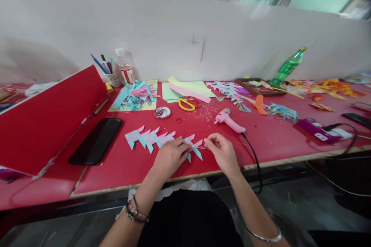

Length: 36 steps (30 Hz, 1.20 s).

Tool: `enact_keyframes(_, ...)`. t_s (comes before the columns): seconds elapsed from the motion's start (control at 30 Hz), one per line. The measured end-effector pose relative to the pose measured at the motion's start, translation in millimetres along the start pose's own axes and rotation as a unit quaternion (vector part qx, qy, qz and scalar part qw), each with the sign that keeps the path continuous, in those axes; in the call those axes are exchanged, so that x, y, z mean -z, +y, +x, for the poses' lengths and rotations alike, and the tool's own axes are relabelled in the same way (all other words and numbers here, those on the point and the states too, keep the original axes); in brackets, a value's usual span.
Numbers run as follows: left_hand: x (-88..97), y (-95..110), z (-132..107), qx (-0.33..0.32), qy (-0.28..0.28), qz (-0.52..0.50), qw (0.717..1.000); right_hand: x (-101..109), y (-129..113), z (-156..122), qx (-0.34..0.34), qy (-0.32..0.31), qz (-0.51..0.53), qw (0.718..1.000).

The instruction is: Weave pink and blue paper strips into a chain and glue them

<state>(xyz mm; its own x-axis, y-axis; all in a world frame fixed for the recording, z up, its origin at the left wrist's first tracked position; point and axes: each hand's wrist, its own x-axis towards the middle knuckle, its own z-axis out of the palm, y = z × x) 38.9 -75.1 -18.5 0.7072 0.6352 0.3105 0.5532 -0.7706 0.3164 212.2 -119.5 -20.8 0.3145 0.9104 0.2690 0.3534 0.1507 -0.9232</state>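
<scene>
A woven pink-and-blue paper strip (pixel 150 137) with pointed tips along both sides lies flat near the table's front edge. My left hand (pixel 173 156) rests over its right half, fingers curled down on the paper and hiding part of it. Just off the strip's right end, my right hand (pixel 222 153) is closed in a pinch on a thin pale strand (pixel 203 148), which runs toward the paper. What the strand is made of is too small to tell.
Beyond the strip are a glue gun (pixel 230 121), scissors (pixel 188 103), a small round dish (pixel 162 112) and paper scraps (pixel 136 95). A black phone (pixel 97 141) and a red board (pixel 52 117) are left. The gun's cord (pixel 255 154) hangs over the front edge.
</scene>
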Motion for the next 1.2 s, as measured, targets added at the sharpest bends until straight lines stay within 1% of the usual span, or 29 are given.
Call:
enact_keyframes(0.17, -0.8, -0.4, 0.2, -0.002, -0.007, 0.001, 1.0, 0.8, 1.1, -0.8, -0.027, -0.011, 0.032, 0.999)
enact_keyframes(0.27, -0.4, 0.4, 0.6, 0.004, -0.007, 0.004, 1.0, 1.1, -0.8, -1.5, -0.029, -0.014, 0.025, 0.999)
enact_keyframes(0.37, 0.1, 1.7, 1.0, 0.01, -0.011, 0.014, 1.0, 0.0, -2.6, -1.9, 0.008, -0.023, -0.018, 1.0)
enact_keyframes(0.47, -0.1, 2.1, 0.9, 0.014, -0.013, 0.016, 1.0, -2.9, -3.1, -2.8, 0.082, -0.047, -0.081, 0.992)
enact_keyframes(0.53, -0.7, 1.8, 0.6, 0.015, -0.012, 0.018, 1.0, -5.0, -3.0, -4.1, 0.117, -0.061, -0.117, 0.984)
enact_keyframes(0.77, -1.8, 1.3, -1.5, 0.014, -0.021, 0.023, 0.999, -11.2, -1.3, -8.0, 0.149, -0.085, -0.201, 0.965)
enact_keyframes(0.9, -1.0, 2.2, -1.8, 0.014, -0.028, 0.028, 0.999, -12.8, -0.3, -7.4, 0.153, -0.103, -0.237, 0.954)
enact_keyframes(1.1, -0.5, 2.9, -1.7, 0.012, -0.033, 0.043, 0.998, -9.0, -2.4, -7.2, 0.121, -0.103, -0.19, 0.969)
enact_keyframes(1.2, -0.5, 3.3, -1.9, 0.015, -0.027, 0.043, 0.999, -9.1, -4.5, -7.4, 0.127, -0.127, -0.208, 0.961)
